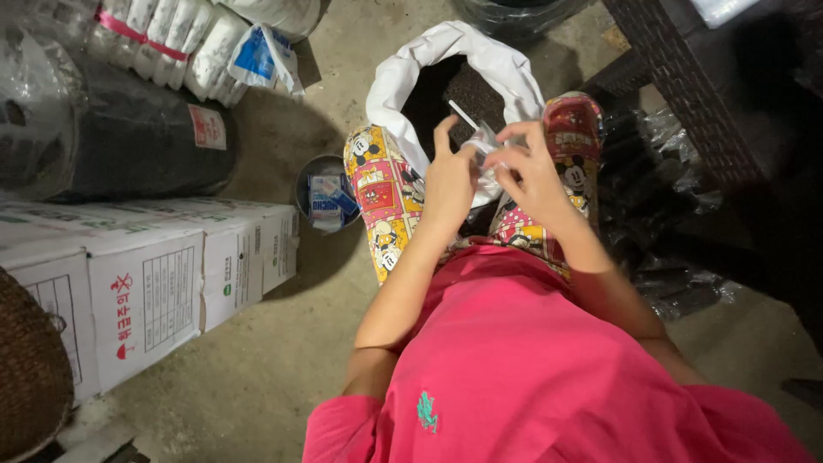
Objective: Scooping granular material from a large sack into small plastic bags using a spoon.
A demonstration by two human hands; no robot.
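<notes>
My left hand and my right hand meet above my lap, both pinching a small clear plastic bag between the fingertips. Just beyond them stands an open white sack filled with dark granular material; a thin white stick pokes out near the bag. My knees, in bright cartoon-print trousers, flank the sack. I wear a pink shirt.
White cardboard boxes line the left. A round tin with small blue-and-white packets sits on the concrete floor. A large dark plastic-wrapped roll lies behind. Black plastic bags pile at right beside a dark wicker table. A woven basket sits lower left.
</notes>
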